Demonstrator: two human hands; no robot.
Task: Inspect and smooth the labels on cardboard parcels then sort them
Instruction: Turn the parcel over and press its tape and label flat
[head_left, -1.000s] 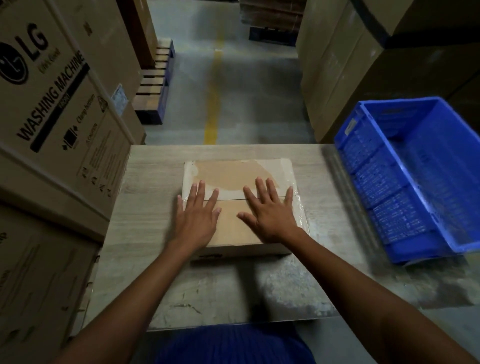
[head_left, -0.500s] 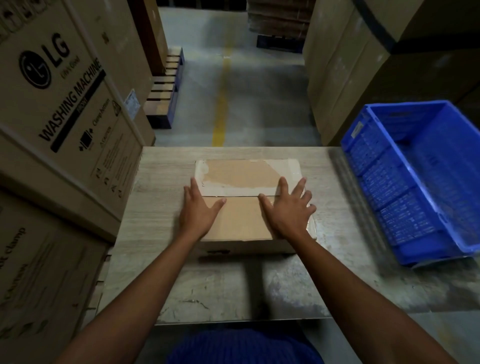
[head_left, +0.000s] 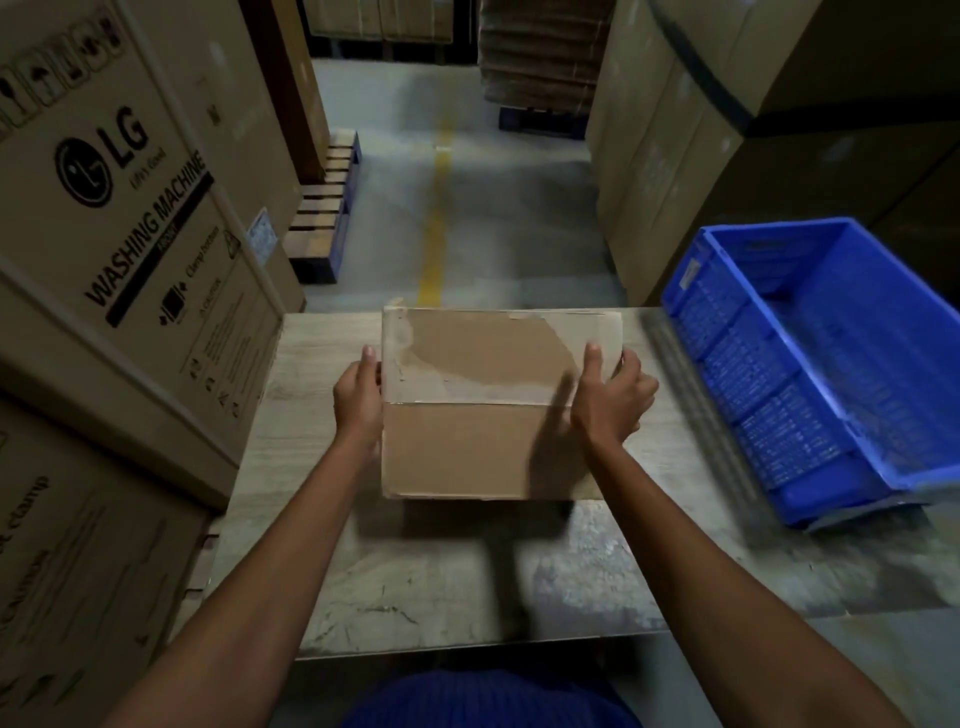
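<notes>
While both palms lay flat on top of the parcel (head_left: 488, 415) a moment ago, now the left hand (head_left: 358, 400) and the right hand (head_left: 613, 400) hold its two sides, fingers clamped on the cardboard. It seems lifted slightly above the far middle of the bench (head_left: 467, 582). I judge smoothing is finished and sorting begins, probably toward the blue crate (head_left: 753, 374) at the right edge.

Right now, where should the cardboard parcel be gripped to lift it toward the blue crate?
Grip the parcel by its two side walls, one hand from each side, about halfway along. It is wide and flat-topped with no handles, so opposing side pressure seems steadiest. The left hand and right hand hold it there.
</notes>
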